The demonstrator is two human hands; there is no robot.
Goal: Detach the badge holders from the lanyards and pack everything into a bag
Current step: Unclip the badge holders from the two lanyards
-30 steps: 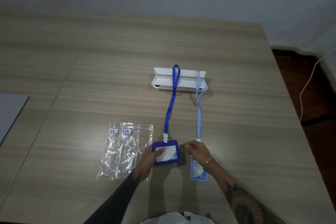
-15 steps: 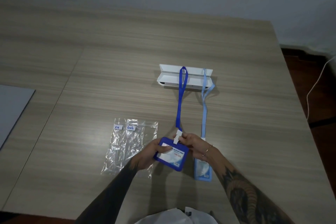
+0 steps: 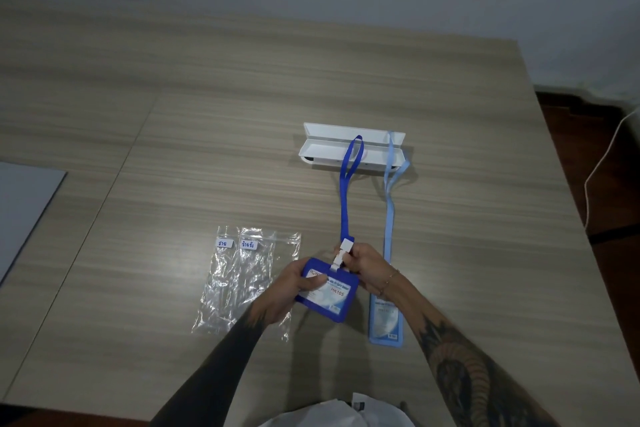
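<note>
My left hand (image 3: 294, 288) grips the left edge of the dark blue badge holder (image 3: 332, 295), lifted and tilted above the table. My right hand (image 3: 367, 267) pinches the white clip (image 3: 341, 255) that joins it to the dark blue lanyard (image 3: 346, 194). That lanyard runs up over a white rack (image 3: 325, 149). To the right, a light blue lanyard (image 3: 389, 204) hangs from the same rack down to a light blue badge holder (image 3: 386, 322) lying flat. Clear plastic bags (image 3: 239, 281) with small white labels lie to the left of my hands.
The wooden table (image 3: 173, 149) ends at the right, where dark floor and a white cable (image 3: 602, 163) show. A grey sheet (image 3: 24, 204) lies at the table's left edge. White fabric (image 3: 332, 414) shows at the bottom of the view.
Both hands lifted the dark blue badge holder off the table and tilted it. My right hand moved from beside the holder onto the white clip.
</note>
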